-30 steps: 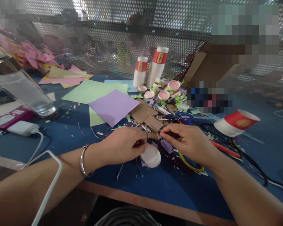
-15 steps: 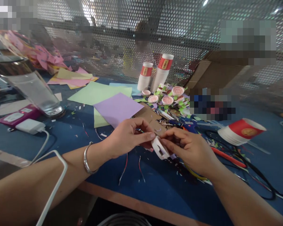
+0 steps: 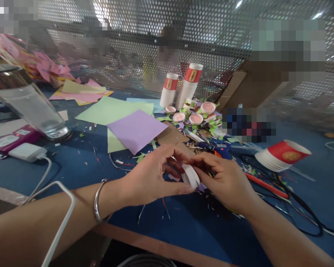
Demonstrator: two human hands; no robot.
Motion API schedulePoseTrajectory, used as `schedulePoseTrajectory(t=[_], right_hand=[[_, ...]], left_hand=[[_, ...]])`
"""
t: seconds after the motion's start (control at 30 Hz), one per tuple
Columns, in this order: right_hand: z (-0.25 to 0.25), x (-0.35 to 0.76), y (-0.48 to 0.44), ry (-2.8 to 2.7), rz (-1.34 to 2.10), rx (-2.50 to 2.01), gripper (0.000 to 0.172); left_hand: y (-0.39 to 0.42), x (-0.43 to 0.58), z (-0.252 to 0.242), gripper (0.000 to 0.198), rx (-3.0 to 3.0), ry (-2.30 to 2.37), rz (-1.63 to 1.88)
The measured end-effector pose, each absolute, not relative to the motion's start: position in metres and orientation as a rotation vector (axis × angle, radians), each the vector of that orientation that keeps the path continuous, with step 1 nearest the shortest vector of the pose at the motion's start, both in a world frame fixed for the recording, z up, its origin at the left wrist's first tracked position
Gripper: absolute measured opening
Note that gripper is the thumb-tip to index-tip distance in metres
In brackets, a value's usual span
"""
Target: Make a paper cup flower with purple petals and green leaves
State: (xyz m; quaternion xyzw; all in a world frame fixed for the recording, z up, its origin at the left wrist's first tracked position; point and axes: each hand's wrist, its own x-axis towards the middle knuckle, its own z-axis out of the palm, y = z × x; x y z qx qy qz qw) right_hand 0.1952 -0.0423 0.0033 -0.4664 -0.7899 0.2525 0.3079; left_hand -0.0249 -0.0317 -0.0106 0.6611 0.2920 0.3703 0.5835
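Note:
Between both hands is a small white paper piece (image 3: 191, 177), short and round like the cut-off base of a paper cup. My left hand (image 3: 158, 174) curls around its left side, thumb along the lower edge and fingertips behind. With thumb and fingers, my right hand (image 3: 221, 178) pinches its right side. A bit of purple paper (image 3: 202, 187) shows below it. The fingers hide part of the piece. Beyond the hands lie a sheet of brown cardboard (image 3: 171, 136) and a blue glue gun (image 3: 224, 149), partly covered.
Several round cup bases with green paper bits (image 3: 196, 118) pile up ahead, near stacked paper cups (image 3: 169, 92). Purple paper (image 3: 136, 128) lies on green paper (image 3: 100, 111). A glass bottle (image 3: 36, 107) stands left; a red-and-white cup (image 3: 284, 155) and black cable (image 3: 303, 211) are right.
The white piece has turned between the fingers, its slotted side no longer facing me. My left thumb has moved down to its lower edge, and the left hand has opened wider around it.

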Motion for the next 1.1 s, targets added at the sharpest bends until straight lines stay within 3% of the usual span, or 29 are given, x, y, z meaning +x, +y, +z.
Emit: schedulePoseTrajectory(t=[0.23,0.6,0.87,1.1], right_hand=[[0.0011,0.1961,-0.0444,-2.061,0.615,-1.248,0.012],[0.005,0.1954,-0.0451,-1.952,0.731,-1.286,0.018],[0.0026,0.1987,-0.0461,-1.971,0.586,-1.241,0.009],[0.0057,0.1979,-0.0504,-2.031,0.445,-1.175,0.012]], left_hand=[[-0.0334,-0.0252,-0.0135,0.061,1.891,0.773,0.889],[-0.0319,-0.0266,-0.0082,0.047,1.704,0.759,0.839],[-0.0302,-0.0242,-0.0119,0.043,1.514,0.606,0.883],[-0.0287,-0.025,-0.0151,0.043,1.354,0.555,0.848]])
